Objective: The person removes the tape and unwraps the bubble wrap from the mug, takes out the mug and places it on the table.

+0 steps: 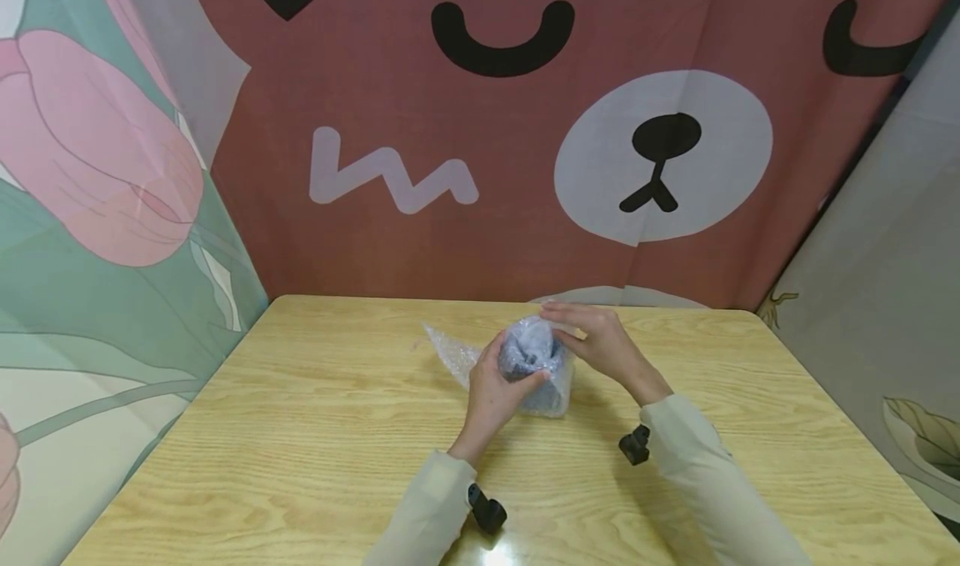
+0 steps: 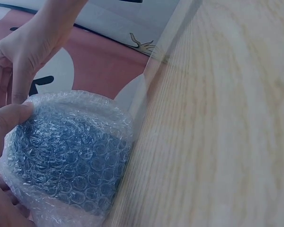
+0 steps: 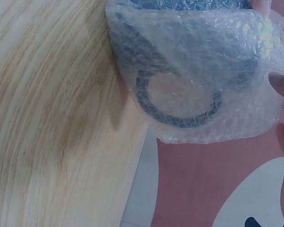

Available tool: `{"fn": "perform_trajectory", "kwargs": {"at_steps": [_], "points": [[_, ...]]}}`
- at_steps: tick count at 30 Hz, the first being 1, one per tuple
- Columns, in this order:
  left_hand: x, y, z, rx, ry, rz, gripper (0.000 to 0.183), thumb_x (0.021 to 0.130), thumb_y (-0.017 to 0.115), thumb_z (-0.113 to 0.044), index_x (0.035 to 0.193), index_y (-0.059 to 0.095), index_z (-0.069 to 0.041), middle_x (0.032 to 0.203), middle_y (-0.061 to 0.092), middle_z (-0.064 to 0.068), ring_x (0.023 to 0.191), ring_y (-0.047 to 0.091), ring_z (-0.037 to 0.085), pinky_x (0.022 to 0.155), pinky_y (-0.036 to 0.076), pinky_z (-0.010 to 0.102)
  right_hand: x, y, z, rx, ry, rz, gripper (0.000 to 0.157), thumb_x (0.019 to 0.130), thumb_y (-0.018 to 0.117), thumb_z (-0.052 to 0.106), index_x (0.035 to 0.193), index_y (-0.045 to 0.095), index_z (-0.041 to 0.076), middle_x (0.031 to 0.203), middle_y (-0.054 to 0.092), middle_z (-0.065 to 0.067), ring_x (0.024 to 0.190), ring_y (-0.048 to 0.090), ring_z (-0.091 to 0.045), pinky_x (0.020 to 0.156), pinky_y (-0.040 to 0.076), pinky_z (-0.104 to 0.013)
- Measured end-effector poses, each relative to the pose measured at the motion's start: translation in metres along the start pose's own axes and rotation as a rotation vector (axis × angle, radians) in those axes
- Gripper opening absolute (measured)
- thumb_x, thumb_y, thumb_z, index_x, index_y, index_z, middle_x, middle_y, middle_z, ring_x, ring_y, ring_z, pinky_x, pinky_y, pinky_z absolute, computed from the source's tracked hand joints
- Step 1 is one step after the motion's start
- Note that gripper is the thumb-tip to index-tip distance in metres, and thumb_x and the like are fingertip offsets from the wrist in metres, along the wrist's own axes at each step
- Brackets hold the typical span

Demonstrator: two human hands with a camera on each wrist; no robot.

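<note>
A dark bluish mug [image 3: 180, 122] shows through clear bubble wrap [image 3: 236, 109], its curved handle visible in the right wrist view. The left hand [image 1: 498, 391] grips the wrapped mug from the left and front, thumb pressed on the wrap near the opening. In the left wrist view bubbles cover the mug's side [image 2: 75, 161]. On the far right side, the right hand [image 1: 600, 345] pinches the edge of the wrap with thumb and fingers. A loose pointed flap of the wrap [image 1: 452, 354] sticks out to the left over the table.
The light wooden table [image 1: 300, 433] ends at a back edge just beyond the hands. A reddish-brown bear-print curtain [image 1: 510, 241] hangs behind it, with a floral curtain [image 1: 97, 174] on the left. A small black wrist camera [image 1: 487, 512] sits on each sleeve.
</note>
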State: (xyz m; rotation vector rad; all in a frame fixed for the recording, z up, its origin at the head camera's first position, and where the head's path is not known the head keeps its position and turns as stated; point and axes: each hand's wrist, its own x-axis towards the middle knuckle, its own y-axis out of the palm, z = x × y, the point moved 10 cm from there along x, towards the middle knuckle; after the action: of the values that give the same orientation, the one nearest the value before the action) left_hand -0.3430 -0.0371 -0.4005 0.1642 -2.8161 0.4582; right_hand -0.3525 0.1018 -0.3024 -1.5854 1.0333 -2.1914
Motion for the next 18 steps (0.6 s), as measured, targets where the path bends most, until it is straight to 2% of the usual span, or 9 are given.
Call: {"fn": "perform_trajectory", "kwargs": {"at_steps": [9, 18], "points": [[-0.0006, -0.0008, -0.001, -0.008, -0.002, -0.004, 0.089, 0.075, 0.085, -0.035, 0.145, 0.041, -0.002, 0.142, 0.047, 0.016, 0.129, 0.044, 0.033, 0.103, 0.038, 0.051, -0.0019, 0.0043, 0.008, -0.014, -0.084, 0.029, 0.043, 0.068, 0.079, -0.016, 0.108, 0.073, -0.002, 0.114, 0.067, -0.017, 0.105, 0.064, -0.034, 0.08, 0.055, -0.04], [-0.0005, -0.001, -0.0011, -0.009, -0.005, -0.005, 0.089, 0.075, 0.085, -0.036, 0.145, 0.042, -0.002, 0.142, 0.047, 0.015, 0.128, 0.044, 0.033, 0.102, 0.039, 0.05, 0.0003, 0.0021, 0.0039, -0.016, -0.042, 0.004, 0.037, 0.071, 0.081, -0.009, 0.106, 0.074, 0.001, 0.109, 0.07, -0.012, 0.099, 0.067, -0.028, 0.077, 0.056, -0.04]]}}
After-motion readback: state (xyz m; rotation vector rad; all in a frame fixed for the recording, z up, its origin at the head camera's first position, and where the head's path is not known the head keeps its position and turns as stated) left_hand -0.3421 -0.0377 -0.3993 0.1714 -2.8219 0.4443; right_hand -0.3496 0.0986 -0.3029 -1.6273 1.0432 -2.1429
